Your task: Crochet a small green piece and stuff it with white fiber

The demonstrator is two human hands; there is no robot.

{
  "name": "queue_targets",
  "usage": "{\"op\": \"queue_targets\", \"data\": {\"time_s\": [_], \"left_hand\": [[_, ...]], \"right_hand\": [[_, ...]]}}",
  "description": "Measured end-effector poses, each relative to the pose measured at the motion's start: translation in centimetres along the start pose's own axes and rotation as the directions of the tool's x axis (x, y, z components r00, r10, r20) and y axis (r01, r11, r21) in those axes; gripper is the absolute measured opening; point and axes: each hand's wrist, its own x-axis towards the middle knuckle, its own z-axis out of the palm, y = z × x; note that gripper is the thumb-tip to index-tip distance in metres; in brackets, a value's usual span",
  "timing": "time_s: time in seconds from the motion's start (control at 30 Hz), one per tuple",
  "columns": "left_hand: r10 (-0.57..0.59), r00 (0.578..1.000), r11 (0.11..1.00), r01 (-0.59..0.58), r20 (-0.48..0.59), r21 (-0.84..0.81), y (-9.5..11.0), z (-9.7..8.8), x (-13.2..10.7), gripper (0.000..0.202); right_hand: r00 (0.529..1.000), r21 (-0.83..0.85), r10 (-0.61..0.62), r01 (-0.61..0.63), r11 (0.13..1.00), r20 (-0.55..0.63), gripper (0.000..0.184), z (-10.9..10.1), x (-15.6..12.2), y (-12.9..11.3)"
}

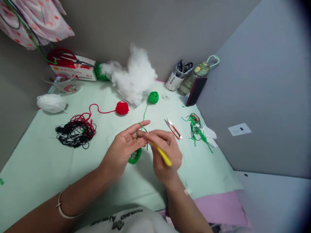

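Note:
My left hand (123, 147) is raised over the pale green table cover (43, 161), forefinger stretched out with green yarn (145, 113) looped over it, and a small green crocheted piece (135, 156) hangs under its fingers. My right hand (166, 152) pinches a yellow-handled crochet hook (164, 157) whose tip meets the yarn at my left fingers. The strand runs back to a green yarn ball (153, 97).
A red yarn ball (121, 107), a tangle of black and red yarn (76, 131), white yarn (51, 103), white stuffing (134, 77), orange-handled snips (173, 128), green yarn scraps (198, 129), a jar of tools (176, 77), a bottle (194, 76), a phone (195, 91) and a box (74, 69) lie around.

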Motion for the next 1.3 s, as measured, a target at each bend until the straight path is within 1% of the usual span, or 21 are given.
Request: {"op": "queue_targets", "data": {"time_s": [0.03,0.07,0.1,0.13,0.17,0.2,0.23,0.27,0.33,0.43,0.6,0.7,0.77,0.83,0.9,1.03,1.1,1.23,1.3], "left_hand": [[-0.044,0.999,0.998,0.045,0.01,-0.042,0.0,0.0,0.1,0.045],[-0.081,0.997,0.993,0.082,0.02,-0.084,0.1,0.0,0.2,0.042],[-0.103,0.994,0.987,0.105,0.024,-0.118,0.2,-0.1,0.2,0.038],[-0.109,0.994,0.983,0.111,0.021,-0.143,0.4,-0.2,0.3,0.035],[-0.1,0.995,0.983,0.101,0.011,-0.155,0.5,-0.2,0.4,0.032],[-0.085,0.996,0.986,0.084,-0.002,-0.145,0.7,-0.3,0.4,0.031],[-0.065,0.998,0.991,0.063,-0.011,-0.117,0.8,-0.4,0.4,0.03],[-0.043,0.999,0.996,0.042,-0.008,-0.079,0.8,-0.4,0.3,0.03],[-0.001,1.0,1.0,0.001,0.021,-0.004,0.7,-0.4,0.2,0.031],[0.032,0.998,0.997,-0.035,0.049,0.068,0.5,-0.4,0.0,0.033],[0.039,0.998,0.986,-0.045,0.039,0.163,0.8,-0.5,-0.1,0.032],[0.052,0.998,0.973,-0.06,0.042,0.221,1.2,-0.6,-0.3,0.029],[0.061,0.997,0.965,-0.068,0.039,0.251,1.3,-0.7,-0.4,0.028],[0.066,0.997,0.962,-0.073,0.034,0.264,1.3,-0.8,-0.5,0.028],[0.072,0.997,0.956,-0.076,0.027,0.282,1.2,-0.9,-0.5,0.029],[0.109,0.994,0.932,-0.105,0.006,0.347,1.1,-0.9,-0.6,0.031],[0.133,0.991,0.916,-0.119,-0.009,0.383,1.1,-0.9,-0.7,0.032],[0.157,0.987,0.894,-0.129,-0.03,0.428,1.3,-0.9,-0.8,0.033],[0.171,0.985,0.892,-0.138,-0.038,0.431,1.2,-0.8,-0.9,0.033]], "right_hand": [[0.999,-0.044,-0.037,0.038,0.998,0.016,0.036,-0.1,-0.1,0.1],[0.999,-0.048,-0.037,0.037,0.998,0.011,0.035,-0.2,0.0,0.2],[1.0,0.0,0.007,-0.007,1.0,-0.016,0.032,-0.4,0.1,0.4],[0.995,0.084,0.088,-0.083,0.993,-0.048,0.027,-0.5,0.3,0.5],[0.98,0.192,0.185,-0.168,0.967,-0.074,0.023,-0.6,0.5,0.6],[0.959,0.301,0.274,-0.239,0.923,-0.078,0.02,-0.6,0.7,0.6],[0.937,0.393,0.343,-0.295,0.871,-0.057,0.018,-0.6,0.9,0.6],[0.924,0.45,0.381,-0.331,0.829,-0.023,0.017,-0.6,1.0,0.6],[0.919,0.474,0.393,-0.361,0.804,0.033,0.015,-0.4,1.1,0.6],[0.913,0.462,0.403,-0.381,0.801,0.054,0.014,-0.2,1.0,0.5],[0.872,0.58,0.478,-0.447,0.681,0.11,0.015,-0.5,1.1,0.6],[0.871,0.617,0.472,-0.447,0.648,0.136,0.016,-0.7,1.3,0.5],[0.88,0.609,0.455,-0.435,0.663,0.134,0.017,-0.9,1.3,0.4],[0.896,0.575,0.429,-0.412,0.707,0.115,0.017,-1.0,1.2,0.2],[0.919,0.514,0.386,-0.372,0.773,0.083,0.018,-1.1,1.0,-0.1],[0.969,0.354,0.248,-0.239,0.904,0.02,0.022,-1.1,0.7,-0.7],[0.981,0.314,0.196,-0.187,0.931,0.002,0.023,-1.0,0.7,-0.8],[0.984,0.294,0.177,-0.165,0.941,-0.015,0.023,-0.9,0.7,-0.7],[0.99,0.255,0.142,-0.136,0.957,-0.009,0.023,-0.9,0.8,-0.6]]}}
